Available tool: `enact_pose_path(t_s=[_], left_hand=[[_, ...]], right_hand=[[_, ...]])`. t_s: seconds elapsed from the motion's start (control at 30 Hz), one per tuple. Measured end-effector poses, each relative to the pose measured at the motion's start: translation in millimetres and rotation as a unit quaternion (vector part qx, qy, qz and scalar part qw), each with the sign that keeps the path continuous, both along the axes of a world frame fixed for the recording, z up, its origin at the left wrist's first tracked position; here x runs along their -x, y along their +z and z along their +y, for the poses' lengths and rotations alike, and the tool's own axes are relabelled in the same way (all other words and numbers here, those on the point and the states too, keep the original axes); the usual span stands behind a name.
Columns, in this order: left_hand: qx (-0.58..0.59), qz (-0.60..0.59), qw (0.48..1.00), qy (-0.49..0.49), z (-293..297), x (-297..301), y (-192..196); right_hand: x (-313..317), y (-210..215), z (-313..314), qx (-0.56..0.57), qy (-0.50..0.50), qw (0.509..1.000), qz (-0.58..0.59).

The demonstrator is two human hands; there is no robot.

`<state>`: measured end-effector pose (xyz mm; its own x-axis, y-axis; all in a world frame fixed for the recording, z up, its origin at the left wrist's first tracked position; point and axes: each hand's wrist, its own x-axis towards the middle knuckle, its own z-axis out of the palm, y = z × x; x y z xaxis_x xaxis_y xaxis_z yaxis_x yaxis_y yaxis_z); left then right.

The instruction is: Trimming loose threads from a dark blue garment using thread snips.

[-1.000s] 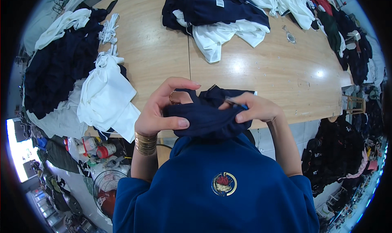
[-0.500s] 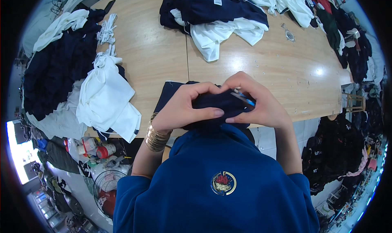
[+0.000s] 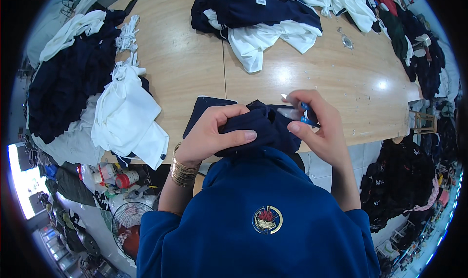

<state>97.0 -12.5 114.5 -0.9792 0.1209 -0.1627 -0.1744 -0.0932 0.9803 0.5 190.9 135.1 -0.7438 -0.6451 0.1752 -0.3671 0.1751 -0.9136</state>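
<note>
A dark navy garment (image 3: 270,131) is bunched at the near edge of the table, against my front. My left hand (image 3: 207,136) is closed on its left side, thumb lying across the folds. Part of the navy cloth (image 3: 202,111) spreads flat on the tabletop beyond that hand. Between the fingers and thumb of my right hand (image 3: 326,127) sits a pair of blue-handled thread snips (image 3: 305,116). The blades point left, apart from each other and close to the garment's right side. Whether they touch the cloth I cannot tell.
Navy and white garments (image 3: 256,12) lie piled at the table's far side. On the left are a white garment (image 3: 126,112), a bundle of white strips (image 3: 127,34) and a dark pile (image 3: 73,78). A fan (image 3: 129,229) stands below left; clothes hang over the right edge.
My right hand has drawn back to the right, off the cloth, and the snips have turned so their blades show. My left hand has stayed on the garment, shifting slightly left.
</note>
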Motion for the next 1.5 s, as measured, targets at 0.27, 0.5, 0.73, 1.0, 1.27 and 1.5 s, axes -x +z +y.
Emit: enact_pose_path(t_s=[0.27, 0.5, 0.73, 1.0, 1.27, 1.5], left_hand=[[-0.023, -0.015, 0.999, 0.024, 0, -4, 2], [-0.025, -0.002, 0.999, 0.034, 1, -6, 2], [-0.027, -0.01, 0.999, 0.036, 0, -6, 2], [-0.022, -0.007, 0.999, 0.04, -1, -6, 2], [-0.027, -0.01, 0.999, 0.042, -1, -5, 2], [-0.024, -0.006, 0.999, 0.046, -1, -5, 2]], right_hand=[[-8, 14, 4, -0.171, 0.041, 0.952, 0.252], [-10, 15, 5, -0.18, 0.029, 0.946, 0.268], [-13, 15, 2, -0.178, 0.017, 0.945, 0.273], [-14, 15, 1, -0.175, 0.011, 0.95, 0.26], [-14, 15, 0, -0.139, 0.005, 0.974, 0.18], [-14, 17, 1, -0.164, 0.014, 0.957, 0.237]])
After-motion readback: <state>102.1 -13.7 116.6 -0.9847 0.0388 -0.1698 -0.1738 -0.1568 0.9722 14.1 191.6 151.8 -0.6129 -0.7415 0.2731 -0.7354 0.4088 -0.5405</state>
